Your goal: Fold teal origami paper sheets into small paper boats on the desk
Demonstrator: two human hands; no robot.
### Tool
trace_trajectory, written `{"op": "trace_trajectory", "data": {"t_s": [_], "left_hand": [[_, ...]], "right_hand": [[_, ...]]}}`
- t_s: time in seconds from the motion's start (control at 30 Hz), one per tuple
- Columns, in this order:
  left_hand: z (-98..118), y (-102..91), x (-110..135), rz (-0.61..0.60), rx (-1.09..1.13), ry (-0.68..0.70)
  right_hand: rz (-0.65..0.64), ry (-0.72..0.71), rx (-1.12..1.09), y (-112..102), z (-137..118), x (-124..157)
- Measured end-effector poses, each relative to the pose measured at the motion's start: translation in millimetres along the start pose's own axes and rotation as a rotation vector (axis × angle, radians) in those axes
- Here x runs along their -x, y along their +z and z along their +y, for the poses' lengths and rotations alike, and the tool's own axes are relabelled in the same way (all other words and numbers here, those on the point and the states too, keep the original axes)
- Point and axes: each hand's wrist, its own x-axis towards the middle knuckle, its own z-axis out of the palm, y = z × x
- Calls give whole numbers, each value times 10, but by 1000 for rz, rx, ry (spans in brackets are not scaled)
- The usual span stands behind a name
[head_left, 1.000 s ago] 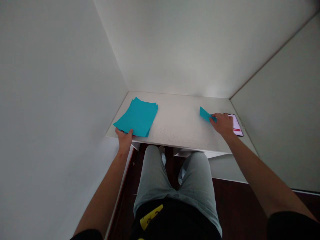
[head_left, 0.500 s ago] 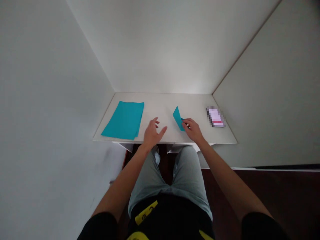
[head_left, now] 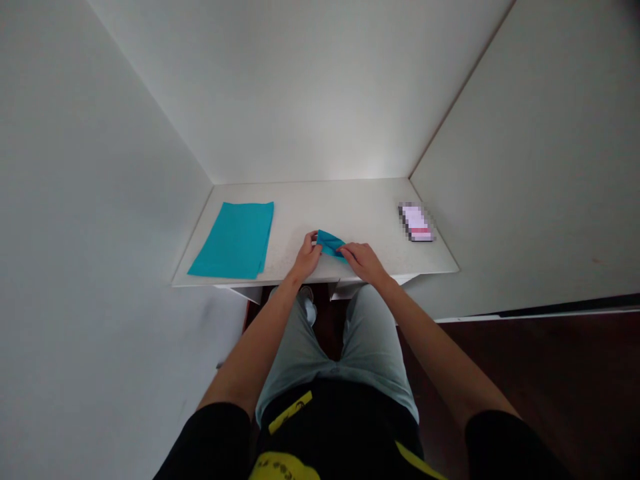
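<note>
Teal folded paper (head_left: 330, 243) — left hand (head_left: 305, 257) and right hand (head_left: 363, 261), fingers closed on either end

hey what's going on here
A person is at a white desk, with their left hand and right hand both on a small piece of teal paper near the desk's front edge. A stack of teal paper lies to the left of the hands, and a phone lies toward the right, with its screen blurred out.
</note>
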Motion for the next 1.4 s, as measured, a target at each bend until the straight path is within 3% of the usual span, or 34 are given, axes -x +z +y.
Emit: {"op": "trace_trajectory", "data": {"t_s": [0.13,0.37,0.6,0.93,1.1,1.4], "left_hand": [[-28,-7,3,-21,0,44],[-30,-40,32,-67,-50,118],[-3,-14,43,-32,-71,165],[-58,-12,48,18,-43,206],[-6,-19,82,45,-108,290],[94,16,183,-19,-292,331]], "right_hand": [[109,122,-41,-31,53,11],[-29,23,300,-204,-43,-96],[-8,18,433,-169,-24,-97],[4,14,406,-123,25,73],[31,27,367,-27,32,206],[117,52,355,138,-37,324]]}}
